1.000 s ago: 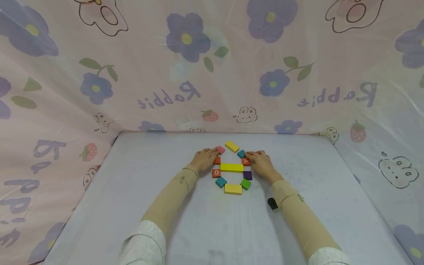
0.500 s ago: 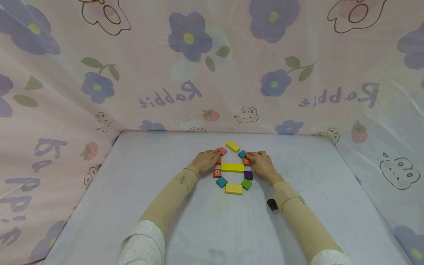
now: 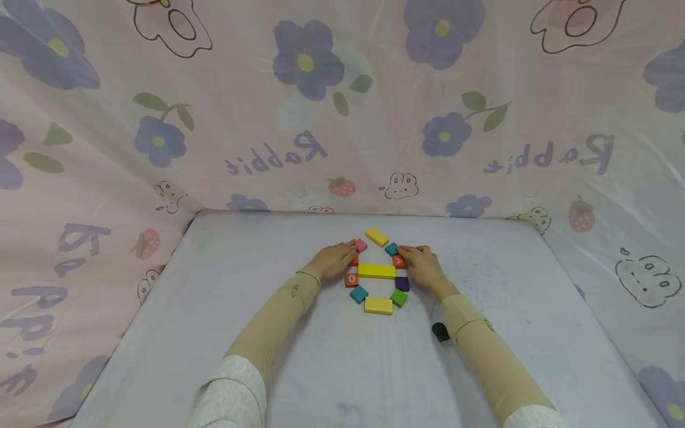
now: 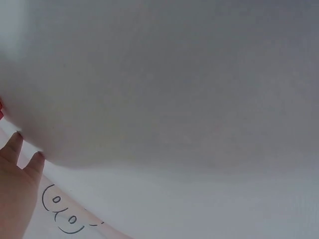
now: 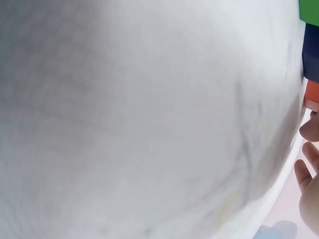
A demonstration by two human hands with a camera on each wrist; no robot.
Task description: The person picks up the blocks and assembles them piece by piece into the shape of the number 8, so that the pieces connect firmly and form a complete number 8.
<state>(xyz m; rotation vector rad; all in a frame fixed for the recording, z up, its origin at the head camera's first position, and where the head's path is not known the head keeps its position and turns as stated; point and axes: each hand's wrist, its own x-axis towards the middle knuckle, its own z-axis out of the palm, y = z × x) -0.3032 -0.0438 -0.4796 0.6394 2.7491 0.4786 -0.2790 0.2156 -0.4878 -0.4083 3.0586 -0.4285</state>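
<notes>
My left hand [image 3: 333,260] is at the ring's upper left, its fingers holding the left end of a small pink block [image 3: 361,245]. Just under those fingers an orange block [image 3: 355,260] is partly covered. On the other side, my right hand [image 3: 423,266] has fingertips against a teal block [image 3: 392,249]; whether they pinch it is hidden. Beside its thumb lies an orange block marked A [image 3: 398,262]. A slanted yellow block [image 3: 377,236] lies between both hands at the far end. A long yellow block [image 3: 377,271] crosses the middle.
The ring's near part has an orange O block [image 3: 351,280], a second teal block [image 3: 359,294], a yellow block [image 3: 378,305], a green block [image 3: 398,298] and a purple block [image 3: 402,284]. A black piece [image 3: 440,331] lies by the right forearm. A patterned curtain [image 3: 342,119] surrounds the table.
My left hand has shifted the pink block slightly right and toward me. My right hand stays at the teal block. The whole head view has drifted a little.
</notes>
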